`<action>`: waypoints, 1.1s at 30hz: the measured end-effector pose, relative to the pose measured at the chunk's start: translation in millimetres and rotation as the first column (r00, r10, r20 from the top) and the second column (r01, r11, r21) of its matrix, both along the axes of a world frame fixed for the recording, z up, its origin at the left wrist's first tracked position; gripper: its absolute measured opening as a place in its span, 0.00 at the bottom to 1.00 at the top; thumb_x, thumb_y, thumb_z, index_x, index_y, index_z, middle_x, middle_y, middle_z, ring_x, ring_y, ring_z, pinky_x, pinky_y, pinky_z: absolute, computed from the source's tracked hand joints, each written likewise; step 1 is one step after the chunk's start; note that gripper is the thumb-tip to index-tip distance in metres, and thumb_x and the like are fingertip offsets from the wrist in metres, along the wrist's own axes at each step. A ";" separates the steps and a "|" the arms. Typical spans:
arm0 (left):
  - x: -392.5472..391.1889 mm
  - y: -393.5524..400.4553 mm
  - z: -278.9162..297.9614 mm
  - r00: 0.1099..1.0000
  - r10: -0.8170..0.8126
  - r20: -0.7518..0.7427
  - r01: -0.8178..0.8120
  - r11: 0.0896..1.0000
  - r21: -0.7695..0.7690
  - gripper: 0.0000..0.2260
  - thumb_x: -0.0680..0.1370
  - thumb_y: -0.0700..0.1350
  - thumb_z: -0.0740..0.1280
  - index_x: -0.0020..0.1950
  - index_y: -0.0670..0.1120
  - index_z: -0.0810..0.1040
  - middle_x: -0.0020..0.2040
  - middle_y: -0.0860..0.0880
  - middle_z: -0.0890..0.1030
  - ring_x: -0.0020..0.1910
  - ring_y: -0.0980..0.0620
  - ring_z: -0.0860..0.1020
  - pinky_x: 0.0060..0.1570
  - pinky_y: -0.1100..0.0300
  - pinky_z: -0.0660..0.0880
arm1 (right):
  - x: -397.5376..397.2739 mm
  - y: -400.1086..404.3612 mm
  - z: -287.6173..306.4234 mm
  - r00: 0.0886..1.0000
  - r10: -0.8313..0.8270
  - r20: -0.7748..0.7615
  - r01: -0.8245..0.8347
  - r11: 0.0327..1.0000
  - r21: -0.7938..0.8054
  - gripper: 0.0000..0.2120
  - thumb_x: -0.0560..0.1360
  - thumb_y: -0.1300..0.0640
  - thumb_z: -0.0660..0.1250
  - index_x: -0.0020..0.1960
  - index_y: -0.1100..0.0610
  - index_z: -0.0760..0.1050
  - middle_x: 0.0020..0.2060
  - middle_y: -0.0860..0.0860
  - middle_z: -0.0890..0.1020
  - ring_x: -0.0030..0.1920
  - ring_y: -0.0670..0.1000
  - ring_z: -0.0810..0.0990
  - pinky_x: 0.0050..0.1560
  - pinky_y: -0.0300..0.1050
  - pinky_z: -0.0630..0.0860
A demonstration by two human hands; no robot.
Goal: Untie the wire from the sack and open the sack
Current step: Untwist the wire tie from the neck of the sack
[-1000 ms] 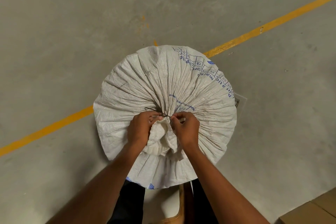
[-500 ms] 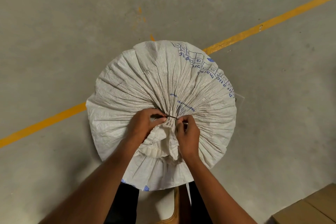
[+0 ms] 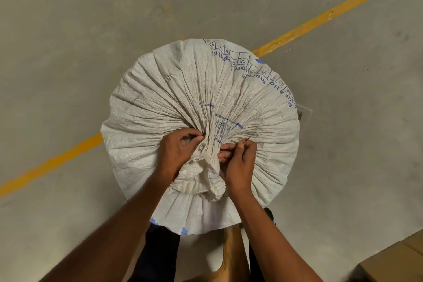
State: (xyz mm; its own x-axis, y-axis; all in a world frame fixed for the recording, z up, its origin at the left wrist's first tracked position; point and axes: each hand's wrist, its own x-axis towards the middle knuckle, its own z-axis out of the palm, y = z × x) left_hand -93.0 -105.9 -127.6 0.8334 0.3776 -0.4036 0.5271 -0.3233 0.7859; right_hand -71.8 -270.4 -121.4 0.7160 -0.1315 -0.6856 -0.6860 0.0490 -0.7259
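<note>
— Where is the sack?

— The white woven sack [image 3: 183,98] stands on the grey concrete floor [image 3: 68,53], seen from straight above, full and round. Its cloth runs in tight pleats to a gathered neck [image 3: 209,153] on the near side of its top. Blue print curves along the far right edge. A yellow painted line [image 3: 320,21] crosses the floor slantwise and passes behind the sack.

— And the hands?

— Both are at the neck, one on each side. The left hand [image 3: 176,153] is curled closed against the left of the bunched cloth, thumb and forefinger pinched together right at the pleats. What sits between those fingertips is too small to tell.

— The right one?

— The right hand [image 3: 240,167] presses against the right side of the neck, fingers bent inward. Its thumb and forefinger nip a thin dark wire [image 3: 246,141], whose short end sticks up and to the right just past the fingertips. A dark strand also shows between the fingers and the cloth, so the wire seems to lie around the neck, though most of it is hidden.

— Is the sack open?

— No. The neck is bunched tight, and the loose mouth of the cloth flops toward the person, lying between the two wrists.

— Anything else around?

— A cardboard box [image 3: 393,261] corner at the lower right, well apart from the sack, and dark trouser legs [image 3: 160,252] below it.
</note>
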 end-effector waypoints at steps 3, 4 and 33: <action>9.7 -6.9 7.8 0.998 0.023 0.057 -0.025 0.999 0.026 0.11 0.76 0.38 0.77 0.49 0.56 0.85 0.40 0.67 0.84 0.36 0.69 0.79 0.39 0.76 0.71 | 3.7 -6.9 2.3 0.994 -0.104 -0.015 0.105 0.993 0.055 0.07 0.90 0.57 0.53 0.54 0.55 0.67 0.40 0.56 0.84 0.30 0.50 0.78 0.33 0.46 0.75; 15.2 -8.2 11.2 0.996 0.015 0.091 -0.019 0.999 0.041 0.13 0.76 0.39 0.77 0.48 0.59 0.84 0.38 0.69 0.83 0.34 0.66 0.78 0.37 0.75 0.70 | 5.7 -9.1 3.5 0.993 -0.118 -0.009 0.118 0.991 0.056 0.06 0.89 0.59 0.54 0.54 0.54 0.67 0.41 0.57 0.84 0.30 0.50 0.78 0.32 0.46 0.75; 106.7 -5.7 55.0 0.971 0.110 0.212 -0.028 0.934 -0.356 0.03 0.77 0.37 0.76 0.44 0.44 0.86 0.36 0.52 0.85 0.33 0.56 0.80 0.35 0.63 0.76 | 87.3 -3.3 37.5 0.817 0.343 0.464 -0.341 0.936 -0.090 0.14 0.80 0.62 0.69 0.65 0.58 0.81 0.56 0.54 0.85 0.58 0.50 0.84 0.56 0.49 0.82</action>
